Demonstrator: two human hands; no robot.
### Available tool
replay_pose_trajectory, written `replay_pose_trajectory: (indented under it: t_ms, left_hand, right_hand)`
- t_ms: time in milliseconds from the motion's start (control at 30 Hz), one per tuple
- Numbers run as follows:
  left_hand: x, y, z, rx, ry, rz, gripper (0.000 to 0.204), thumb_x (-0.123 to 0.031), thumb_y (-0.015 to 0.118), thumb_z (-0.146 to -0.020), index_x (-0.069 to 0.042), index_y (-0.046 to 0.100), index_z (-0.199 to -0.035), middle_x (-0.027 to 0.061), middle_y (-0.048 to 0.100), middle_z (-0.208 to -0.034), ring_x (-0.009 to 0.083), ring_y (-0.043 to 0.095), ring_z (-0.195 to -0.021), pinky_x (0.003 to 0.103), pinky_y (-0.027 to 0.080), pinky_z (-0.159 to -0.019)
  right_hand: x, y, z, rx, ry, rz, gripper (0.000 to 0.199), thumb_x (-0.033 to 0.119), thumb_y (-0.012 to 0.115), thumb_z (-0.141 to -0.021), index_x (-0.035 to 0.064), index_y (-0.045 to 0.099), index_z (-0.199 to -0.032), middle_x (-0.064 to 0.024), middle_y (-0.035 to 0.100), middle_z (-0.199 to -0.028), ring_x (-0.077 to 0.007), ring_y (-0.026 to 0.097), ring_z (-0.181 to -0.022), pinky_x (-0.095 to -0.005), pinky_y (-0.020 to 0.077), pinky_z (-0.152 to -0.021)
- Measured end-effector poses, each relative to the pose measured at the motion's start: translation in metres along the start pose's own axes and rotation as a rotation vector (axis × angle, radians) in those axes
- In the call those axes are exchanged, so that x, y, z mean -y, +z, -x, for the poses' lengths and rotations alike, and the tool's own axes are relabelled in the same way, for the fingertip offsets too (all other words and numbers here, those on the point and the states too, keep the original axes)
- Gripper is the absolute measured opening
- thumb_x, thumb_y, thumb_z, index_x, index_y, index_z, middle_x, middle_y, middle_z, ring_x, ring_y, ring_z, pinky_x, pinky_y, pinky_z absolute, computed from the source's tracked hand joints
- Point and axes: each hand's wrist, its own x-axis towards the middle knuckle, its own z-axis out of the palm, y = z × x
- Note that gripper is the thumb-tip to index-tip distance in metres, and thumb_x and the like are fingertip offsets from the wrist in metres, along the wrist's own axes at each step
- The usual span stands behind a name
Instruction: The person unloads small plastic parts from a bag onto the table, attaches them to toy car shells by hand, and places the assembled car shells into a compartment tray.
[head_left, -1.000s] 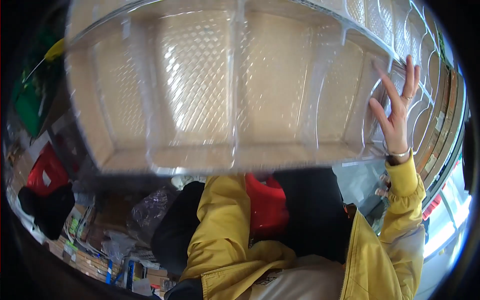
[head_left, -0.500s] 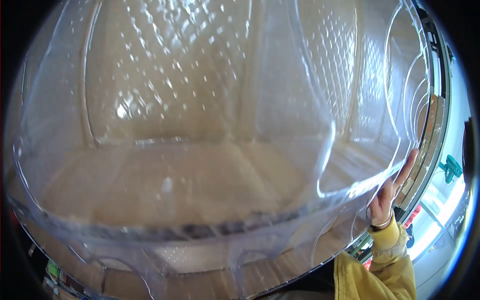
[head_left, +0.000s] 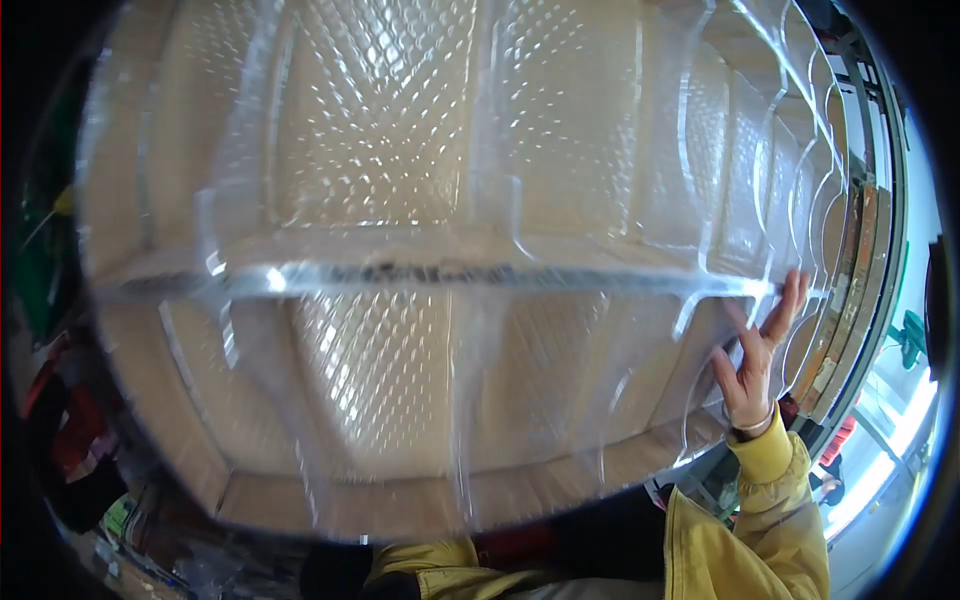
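A large clear moulded plastic sheet (head_left: 560, 370) fills most of the view, with several recessed panels bearing a raised diamond pattern. A glossy ridge (head_left: 430, 278) crosses it from left to right, and brownish surfaces show through the plastic. At the sheet's right side is my right hand (head_left: 752, 370), in a yellow sleeve, reaching up from below. Its fingers are stretched and spread against the plastic, the longest reaching the right end of the ridge. My left hand is outside the view or hidden; only yellow jacket cloth (head_left: 430, 560) shows at the lower middle.
Stacked brown boards (head_left: 850, 310) and a dark metal frame (head_left: 885, 230) run along the right. Beyond them are a green fan (head_left: 908, 338) and a bright light strip (head_left: 860, 490). Blurred clutter (head_left: 90, 430), with red and dark things, lies at the lower left.
The plastic sheet has shifted upward and looks farther off, so more panels show. My right hand has moved slightly up and left, with its fingers now spread wider.
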Motion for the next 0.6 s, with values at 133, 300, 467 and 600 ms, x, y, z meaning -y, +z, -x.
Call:
replay_pose_trajectory:
  t_ms: [133, 300, 467, 600]
  left_hand:
    - [0.021, -0.051, 0.028, -0.095, -0.036, -0.098, 0.033, -0.027, 0.051, -0.077, -0.012, 0.054, -0.107, 0.0086, 0.051, -0.112, 0.0225, 0.047, -0.104, 0.037, 0.033, -0.093]
    - [0.029, -0.133, 0.082, -0.284, -0.104, -0.222, 0.035, -0.028, 0.050, -0.078, -0.012, 0.053, -0.110, 0.0082, 0.050, -0.113, 0.0216, 0.046, -0.106, 0.036, 0.032, -0.095]
    - [-0.051, -0.209, 0.150, -0.071, -0.318, -0.515, 0.055, -0.036, 0.058, -0.074, -0.005, 0.044, -0.117, 0.0079, 0.041, -0.117, 0.0231, 0.036, -0.114, 0.044, 0.025, -0.096]
    - [-0.055, -0.223, 0.224, -0.449, -0.351, -0.118, 0.053, -0.033, 0.062, -0.070, -0.001, 0.047, -0.110, 0.0102, 0.040, -0.115, 0.0273, 0.041, -0.107, 0.042, 0.034, -0.088]
  right_hand:
    - [0.003, 0.004, -0.001, -0.049, -0.022, -0.072, 0.041, 0.014, 0.057, -0.065, 0.0132, 0.058, -0.106, -0.0154, 0.014, -0.138, -0.0393, -0.001, -0.127, -0.0519, -0.0003, -0.100]
    - [0.000, 0.008, -0.005, -0.097, -0.082, -0.103, 0.046, 0.015, 0.059, -0.065, 0.0193, 0.054, -0.111, -0.0100, 0.018, -0.138, -0.0378, 0.002, -0.127, -0.0564, -0.0034, -0.098]
    - [-0.002, -0.005, 0.001, -0.194, -0.157, -0.132, 0.045, 0.015, 0.060, -0.065, 0.0200, 0.054, -0.110, -0.0073, 0.017, -0.138, -0.0353, 0.004, -0.128, -0.0588, -0.0006, -0.097]
    - [0.031, -0.007, 0.017, -0.465, -0.138, -0.476, 0.025, 0.009, 0.055, -0.073, 0.0106, 0.058, -0.098, -0.0110, 0.043, -0.123, -0.0272, 0.033, -0.119, -0.0510, 0.0183, -0.098]
